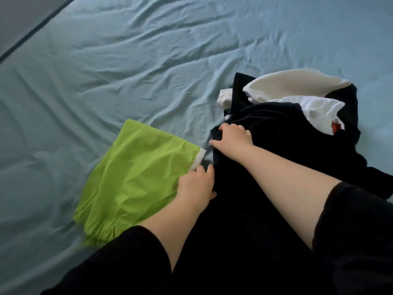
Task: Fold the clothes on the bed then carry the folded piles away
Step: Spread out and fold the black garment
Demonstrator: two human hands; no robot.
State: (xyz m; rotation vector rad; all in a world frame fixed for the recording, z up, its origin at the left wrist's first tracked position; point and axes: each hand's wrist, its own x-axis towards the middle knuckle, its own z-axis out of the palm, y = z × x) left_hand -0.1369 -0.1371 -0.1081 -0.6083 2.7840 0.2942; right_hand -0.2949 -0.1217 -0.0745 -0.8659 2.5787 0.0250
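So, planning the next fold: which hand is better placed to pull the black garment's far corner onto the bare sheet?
Right. The right hand grips that corner of the black garment; the left hand sits nearer, beside the green garment.

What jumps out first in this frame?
The lime-green folded garment with a white trim lies on the wrinkled blue-grey bed sheet, left of centre, and is the brightest thing in view. Right beside it, the left hand and right hand each have a grip on the near edge of a crumpled black garment. White clothes are heaped at its far side.
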